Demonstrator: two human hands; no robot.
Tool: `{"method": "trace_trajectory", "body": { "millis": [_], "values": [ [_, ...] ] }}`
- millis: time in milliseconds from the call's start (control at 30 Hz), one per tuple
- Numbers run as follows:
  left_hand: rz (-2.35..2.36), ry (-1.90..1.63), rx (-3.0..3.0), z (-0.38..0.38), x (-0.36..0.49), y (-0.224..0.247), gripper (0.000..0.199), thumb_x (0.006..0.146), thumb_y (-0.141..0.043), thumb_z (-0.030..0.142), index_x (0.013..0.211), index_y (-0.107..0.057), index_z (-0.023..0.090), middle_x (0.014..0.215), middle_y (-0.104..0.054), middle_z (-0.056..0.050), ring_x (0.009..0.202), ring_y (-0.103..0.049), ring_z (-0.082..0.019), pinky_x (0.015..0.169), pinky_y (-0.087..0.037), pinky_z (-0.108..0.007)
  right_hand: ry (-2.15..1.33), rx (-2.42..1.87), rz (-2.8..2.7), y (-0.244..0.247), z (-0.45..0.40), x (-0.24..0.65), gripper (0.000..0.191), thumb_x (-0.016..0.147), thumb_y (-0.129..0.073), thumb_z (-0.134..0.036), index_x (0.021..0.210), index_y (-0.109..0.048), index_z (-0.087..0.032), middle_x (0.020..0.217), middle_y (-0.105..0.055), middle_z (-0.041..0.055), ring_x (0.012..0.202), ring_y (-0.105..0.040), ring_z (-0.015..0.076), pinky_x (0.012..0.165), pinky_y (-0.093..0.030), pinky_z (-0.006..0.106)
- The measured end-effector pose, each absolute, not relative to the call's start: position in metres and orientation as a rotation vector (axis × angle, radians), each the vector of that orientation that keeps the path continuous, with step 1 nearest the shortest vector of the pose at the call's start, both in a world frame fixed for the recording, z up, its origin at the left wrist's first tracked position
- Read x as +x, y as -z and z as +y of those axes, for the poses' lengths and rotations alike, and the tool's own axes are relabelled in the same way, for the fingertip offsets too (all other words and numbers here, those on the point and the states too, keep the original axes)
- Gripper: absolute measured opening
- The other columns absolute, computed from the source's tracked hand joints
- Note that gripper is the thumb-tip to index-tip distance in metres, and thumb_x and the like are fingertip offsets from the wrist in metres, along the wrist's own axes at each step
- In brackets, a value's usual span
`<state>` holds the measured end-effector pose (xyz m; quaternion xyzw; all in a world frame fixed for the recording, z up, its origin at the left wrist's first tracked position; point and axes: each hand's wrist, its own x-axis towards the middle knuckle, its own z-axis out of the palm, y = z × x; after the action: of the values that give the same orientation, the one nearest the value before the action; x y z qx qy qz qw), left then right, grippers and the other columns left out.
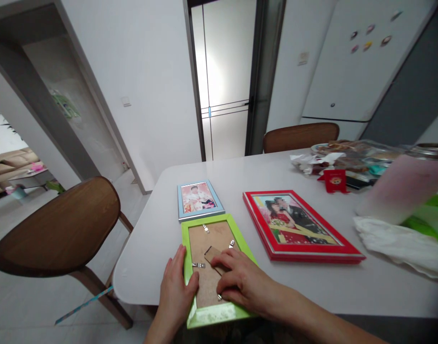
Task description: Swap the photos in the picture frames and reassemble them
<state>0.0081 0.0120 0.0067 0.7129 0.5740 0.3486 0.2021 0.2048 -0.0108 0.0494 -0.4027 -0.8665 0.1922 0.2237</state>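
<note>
A light green picture frame (219,316) lies face down at the table's near edge, its brown backboard (204,294) facing up. My left hand (177,282) grips the left side, fingers along the outer edge and thumb over the inner rim. Curled over the lower part of the back, my right hand (243,282) has its thumb and index finger at the bottom metal clip (219,297), which is partly hidden. Its other fingers rest by the brown stand flap (212,254). More clips show at the top (206,229), left (198,265) and right (232,244) sides.
A blue picture frame (200,199) lies just beyond the green one. To the right is a thick red picture frame (269,239) with a photo. Bags, a small red stand (335,181) and white cloth (398,243) crowd the right end. A wooden chair (61,229) stands left.
</note>
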Motion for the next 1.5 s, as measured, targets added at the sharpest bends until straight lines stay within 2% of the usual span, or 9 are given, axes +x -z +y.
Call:
{"method": "trace_trajectory", "body": {
  "millis": [67,267,400,533,733,833,1033,1367,1500],
  "values": [
    [1.605,-0.966,1.989,0.011,0.008,-0.007,0.053,0.067,-0.05,0.021,0.119,-0.04,0.016,0.122,-0.048,-0.009,0.114,-0.041,-0.023,0.099,-0.026,-0.042,-0.515,-1.156,-2.363,-0.049,-0.01,0.202,0.01,0.069,-0.058,-0.025,0.074,-0.067,-0.027,0.098,-0.055,-0.0001,0.091,-0.044,0.0165,0.084,-0.031,0.032],
    [1.612,-0.951,2.017,0.01,0.009,-0.008,0.053,0.068,-0.049,0.022,0.12,-0.04,0.014,0.121,-0.049,-0.011,0.113,-0.042,-0.023,0.099,-0.026,-0.042,-0.492,-1.283,-2.275,-0.054,0.005,0.18,0.019,0.073,-0.053,-0.027,0.089,-0.062,-0.023,0.09,-0.059,0.0028,0.087,-0.047,0.0164,0.078,-0.033,0.029],
    [1.605,-0.952,2.029,0.011,0.009,-0.007,0.051,0.069,-0.048,0.022,0.119,-0.04,0.014,0.123,-0.047,-0.011,0.113,-0.042,-0.023,0.099,-0.026,-0.042,-0.341,-1.379,-2.31,-0.052,0.021,0.154,0.015,0.076,-0.049,-0.024,0.076,-0.063,-0.018,0.079,-0.058,0.0039,0.079,-0.048,0.0157,0.072,-0.034,0.027],
    [1.603,-0.924,2.023,0.01,0.008,-0.007,0.053,0.069,-0.047,0.021,0.12,-0.039,0.013,0.123,-0.047,-0.011,0.114,-0.041,-0.022,0.1,-0.025,-0.041,-0.304,-1.417,-2.311,-0.047,0.031,0.147,0.017,0.077,-0.047,-0.023,0.07,-0.061,-0.016,0.077,-0.056,0.0037,0.076,-0.048,0.0137,0.069,-0.034,0.023],
    [1.614,-0.871,2.032,0.01,0.008,-0.007,0.056,0.069,-0.045,0.02,0.123,-0.035,0.008,0.125,-0.044,-0.013,0.116,-0.039,-0.022,0.101,-0.022,-0.041,-0.157,-1.626,-2.148,-0.037,0.057,0.17,0.02,0.079,-0.042,-0.025,0.083,-0.059,-0.015,0.087,-0.055,0.0076,0.085,-0.046,0.0168,0.076,-0.032,0.027],
    [1.618,-0.856,2.047,0.01,0.008,-0.007,0.056,0.069,-0.045,0.02,0.122,-0.035,0.005,0.126,-0.042,-0.015,0.116,-0.038,-0.023,0.101,-0.023,-0.042,-0.124,-1.699,-2.111,-0.032,0.069,0.176,0.021,0.079,-0.042,-0.024,0.082,-0.06,-0.014,0.088,-0.054,0.0093,0.084,-0.045,0.0192,0.074,-0.031,0.029],
    [1.621,-0.833,2.055,0.01,0.009,-0.009,0.056,0.068,-0.044,0.018,0.122,-0.035,0.003,0.126,-0.042,-0.016,0.116,-0.038,-0.023,0.101,-0.023,-0.042,-0.119,-1.725,-2.116,-0.029,0.072,0.177,0.022,0.078,-0.042,-0.026,0.09,-0.06,-0.02,0.088,-0.052,0.0068,0.084,-0.044,0.0189,0.07,-0.03,0.029],
    [1.62,-0.825,2.065,0.013,0.008,-0.008,0.056,0.07,-0.044,0.019,0.122,-0.035,0.002,0.126,-0.042,-0.016,0.116,-0.038,-0.024,0.1,-0.023,-0.043,-0.167,-1.659,-2.158,-0.038,0.067,0.173,0.024,0.077,-0.042,-0.023,0.09,-0.061,-0.026,0.09,-0.054,0.0053,0.086,-0.044,0.0188,0.071,-0.03,0.029],
    [1.611,-0.854,2.049,0.012,0.006,-0.006,0.056,0.07,-0.044,0.019,0.122,-0.034,0.002,0.127,-0.041,-0.016,0.117,-0.037,-0.023,0.101,-0.023,-0.04,-0.211,-1.603,-2.15,-0.048,0.045,0.185,0.032,0.077,-0.041,-0.024,0.107,-0.053,-0.021,0.099,-0.053,0.0073,0.092,-0.045,0.018,0.077,-0.031,0.028]
  ]
}}
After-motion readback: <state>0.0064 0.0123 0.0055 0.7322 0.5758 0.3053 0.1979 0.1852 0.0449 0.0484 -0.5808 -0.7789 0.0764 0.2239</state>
